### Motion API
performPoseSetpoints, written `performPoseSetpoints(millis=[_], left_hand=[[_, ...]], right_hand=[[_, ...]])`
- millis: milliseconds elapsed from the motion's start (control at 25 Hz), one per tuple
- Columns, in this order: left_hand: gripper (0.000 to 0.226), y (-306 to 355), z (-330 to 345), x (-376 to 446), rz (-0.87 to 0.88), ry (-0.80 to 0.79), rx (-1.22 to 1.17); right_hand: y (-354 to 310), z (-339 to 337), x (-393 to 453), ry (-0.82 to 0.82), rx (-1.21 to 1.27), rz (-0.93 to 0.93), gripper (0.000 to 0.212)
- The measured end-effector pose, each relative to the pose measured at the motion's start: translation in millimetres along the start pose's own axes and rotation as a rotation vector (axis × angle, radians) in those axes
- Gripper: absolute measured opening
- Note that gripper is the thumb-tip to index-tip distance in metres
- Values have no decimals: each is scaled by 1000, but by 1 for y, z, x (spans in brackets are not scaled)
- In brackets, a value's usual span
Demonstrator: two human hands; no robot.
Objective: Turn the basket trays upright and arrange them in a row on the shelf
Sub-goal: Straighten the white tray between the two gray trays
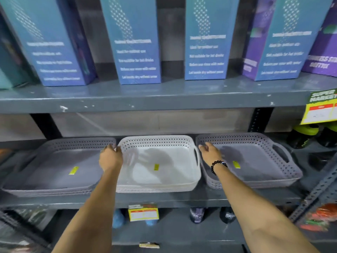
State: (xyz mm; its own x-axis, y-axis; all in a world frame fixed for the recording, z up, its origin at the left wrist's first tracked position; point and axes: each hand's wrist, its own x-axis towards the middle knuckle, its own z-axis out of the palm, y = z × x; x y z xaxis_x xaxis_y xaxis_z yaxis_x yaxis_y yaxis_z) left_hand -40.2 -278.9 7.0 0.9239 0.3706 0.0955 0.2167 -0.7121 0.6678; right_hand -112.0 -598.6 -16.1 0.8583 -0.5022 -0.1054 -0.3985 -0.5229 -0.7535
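Three low stacks of perforated basket trays lie upright side by side on the grey middle shelf [164,199]: a grey stack [45,179] on the left, a white stack [164,178] in the middle, a grey stack [259,168] on the right. Each top tray carries a yellow sticker. My left hand [110,157] rests at the white stack's left rim, in the gap beside the left grey stack. My right hand [209,152], with a black bead bracelet on its wrist, lies over the left rim of the right grey stack, fingers apart. Whether the left fingers grip the rim is unclear.
Tall blue and purple boxes [135,42] stand on the shelf above. Dark bottles with green lids [302,136] stand right of the trays. A yellow price sign [322,108] hangs at the upper right. A slotted metal upright [317,194] leans at the right. Small items fill the lower shelf.
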Motion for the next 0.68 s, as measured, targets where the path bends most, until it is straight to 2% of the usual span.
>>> performPoseSetpoints(millis=[80,160,240,320,480,600,680], left_hand=[[55,-22,-10,22,22,-87,51],[66,-37,-16,39,22,-201,52],[72,-43,-15,46,41,-312,84],[67,-46,-14,50,96,-381,160],[48,-45,-2,46,207,-393,207],[41,-45,5,43,274,-333,250],[45,-45,7,43,296,-324,291]], right_hand=[[-9,21,-2,-33,20,55,65],[-14,37,-4,-53,-3,81,75],[-15,43,-8,-55,-71,85,76],[-19,46,-13,-23,-207,55,69],[-22,48,-15,57,-436,-14,53],[-20,50,-15,71,-620,-34,63],[-20,52,-14,70,-692,-65,66]])
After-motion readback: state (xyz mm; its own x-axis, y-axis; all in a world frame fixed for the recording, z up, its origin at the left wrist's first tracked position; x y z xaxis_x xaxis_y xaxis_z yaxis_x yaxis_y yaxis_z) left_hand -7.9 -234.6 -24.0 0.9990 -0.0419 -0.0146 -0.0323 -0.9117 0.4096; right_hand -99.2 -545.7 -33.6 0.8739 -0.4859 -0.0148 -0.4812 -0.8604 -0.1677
